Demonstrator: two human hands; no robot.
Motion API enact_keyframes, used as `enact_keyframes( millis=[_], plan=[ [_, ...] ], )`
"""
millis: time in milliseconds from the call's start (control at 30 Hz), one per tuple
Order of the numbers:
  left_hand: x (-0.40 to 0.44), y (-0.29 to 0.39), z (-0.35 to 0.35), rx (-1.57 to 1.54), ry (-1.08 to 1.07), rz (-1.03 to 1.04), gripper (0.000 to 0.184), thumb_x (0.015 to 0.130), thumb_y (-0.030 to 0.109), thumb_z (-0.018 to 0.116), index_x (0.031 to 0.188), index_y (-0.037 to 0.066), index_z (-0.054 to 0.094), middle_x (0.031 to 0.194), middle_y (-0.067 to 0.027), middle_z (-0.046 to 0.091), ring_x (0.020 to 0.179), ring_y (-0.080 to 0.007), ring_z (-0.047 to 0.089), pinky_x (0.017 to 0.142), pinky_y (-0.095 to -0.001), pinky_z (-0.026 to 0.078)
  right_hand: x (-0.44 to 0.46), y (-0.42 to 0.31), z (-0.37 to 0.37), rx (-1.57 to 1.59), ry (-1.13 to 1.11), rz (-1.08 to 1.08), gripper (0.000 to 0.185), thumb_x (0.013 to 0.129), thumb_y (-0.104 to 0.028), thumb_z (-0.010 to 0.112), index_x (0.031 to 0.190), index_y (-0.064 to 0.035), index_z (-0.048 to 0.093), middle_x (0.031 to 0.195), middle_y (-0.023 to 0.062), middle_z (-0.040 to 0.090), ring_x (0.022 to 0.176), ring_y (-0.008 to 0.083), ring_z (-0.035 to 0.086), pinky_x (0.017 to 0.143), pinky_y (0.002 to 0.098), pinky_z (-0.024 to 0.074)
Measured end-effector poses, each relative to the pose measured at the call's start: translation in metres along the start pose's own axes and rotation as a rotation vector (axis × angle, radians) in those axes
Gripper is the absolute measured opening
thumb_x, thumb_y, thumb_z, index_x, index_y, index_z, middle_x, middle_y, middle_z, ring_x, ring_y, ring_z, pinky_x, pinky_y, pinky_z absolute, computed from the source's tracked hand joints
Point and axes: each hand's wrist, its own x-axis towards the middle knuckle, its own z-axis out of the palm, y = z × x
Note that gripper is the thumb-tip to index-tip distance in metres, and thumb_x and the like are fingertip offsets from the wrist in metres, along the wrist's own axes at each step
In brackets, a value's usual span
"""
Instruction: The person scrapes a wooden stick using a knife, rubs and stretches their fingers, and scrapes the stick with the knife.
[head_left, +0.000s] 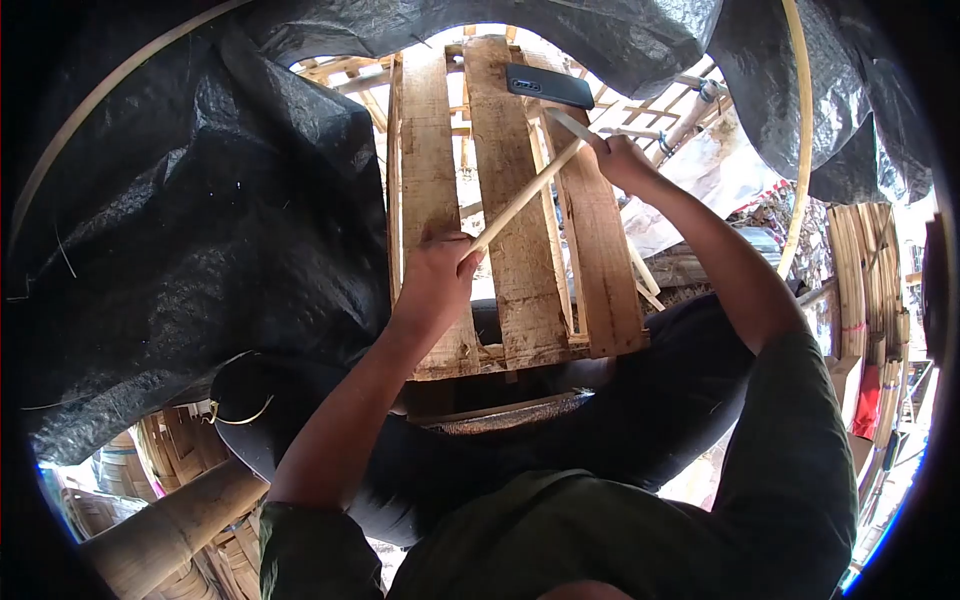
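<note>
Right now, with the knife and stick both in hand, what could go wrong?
The bare left hand holds the stick with no glove; if the knife in the right hand slipped down the stick, it might cut those fingers.

The phone lies close to the blade and could get scratched or knocked off the wooden boards.

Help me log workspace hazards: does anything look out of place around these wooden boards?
Yes, the dark phone at the far end of the wooden boards. It lies camera side up, close to the knife in the right hand, an oddly exposed spot for it. I see nothing spilled.
</note>
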Motion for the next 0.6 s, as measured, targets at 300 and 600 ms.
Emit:
enact_keyframes(
  millis=[300,600],
  plan=[
    [0.001,-0.001,0.0,-0.043,0.022,0.032,0.012,0.088,0.008,0.067,0.089,-0.004,0.063,0.079,-0.0205,0.059,0.068,-0.0381,0.06,0.06,-0.0425,0.045,-0.047,-0.026,0.03,-0.048,-0.291,-0.274,0.052,0.104,-0.043,0.044,0.084,0.0029,0.061,0.062,0.0121,0.061,0.05,0.0233,0.06,0.047,0.0415,0.0463],
    [-0.003,-0.001,0.004,-0.033,0.053,-0.002,0.011,0.088,0.007,0.066,0.088,-0.004,0.063,0.085,-0.0197,0.062,0.075,-0.0396,0.061,0.068,-0.0443,0.049,-0.061,-0.031,0.025,0.047,-0.284,-0.099,0.055,0.105,-0.047,0.035,0.086,0.0,0.058,0.061,0.0088,0.055,0.048,0.0206,0.055,0.044,0.0391,0.0457]
  ],
)
